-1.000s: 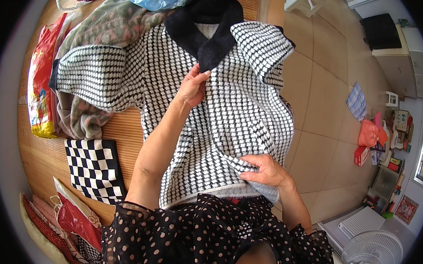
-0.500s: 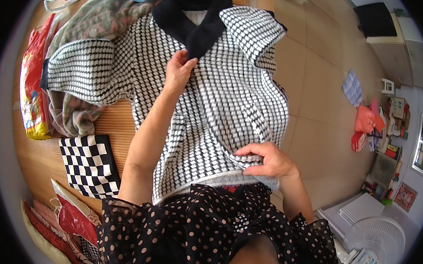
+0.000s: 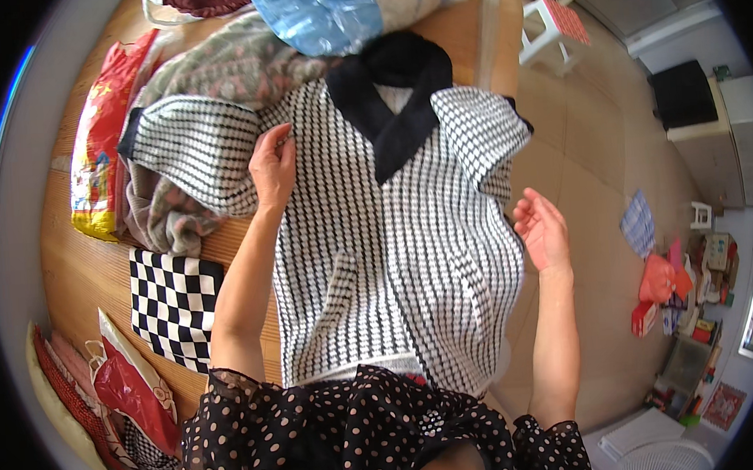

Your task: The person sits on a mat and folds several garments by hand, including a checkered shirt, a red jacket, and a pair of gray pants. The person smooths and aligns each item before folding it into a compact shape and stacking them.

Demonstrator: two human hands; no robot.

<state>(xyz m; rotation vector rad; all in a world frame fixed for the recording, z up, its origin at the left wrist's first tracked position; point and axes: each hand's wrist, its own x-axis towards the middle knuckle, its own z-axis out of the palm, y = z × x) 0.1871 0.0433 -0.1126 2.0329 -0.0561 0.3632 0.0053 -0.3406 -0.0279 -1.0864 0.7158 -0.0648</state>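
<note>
- Wooden table spreads under the work, with a beige tiled floor beyond its right edge.
- Left hand: at the shoulder area of a black-and-white knitted cardigan, fingers bent and thumb near them; whether they pinch any knit, I cannot tell.
- Right hand: open and holding nothing, fingers loosely curved, just beside the cardigan's right edge; whether it touches the knit is unclear.
- The cardigan lies spread out, front up, its hem toward the person's polka-dot blouse and its black collar at the far end. Two slanted pockets show on the front.
- Its left sleeve stretches out over a grey-and-pink patterned blanket; the right sleeve bends toward the table's right edge.
- Left of the cardigan, near the left forearm, lies a black-and-white checkered cloth.
- Past the blanket, a red and yellow plastic package stands along the table's left side.
- A blue plastic bag sits beyond the collar.
- Farther off on the floor are a white stool with a red patterned top, a blue checked cloth and a coral-red plastic bag.
</note>
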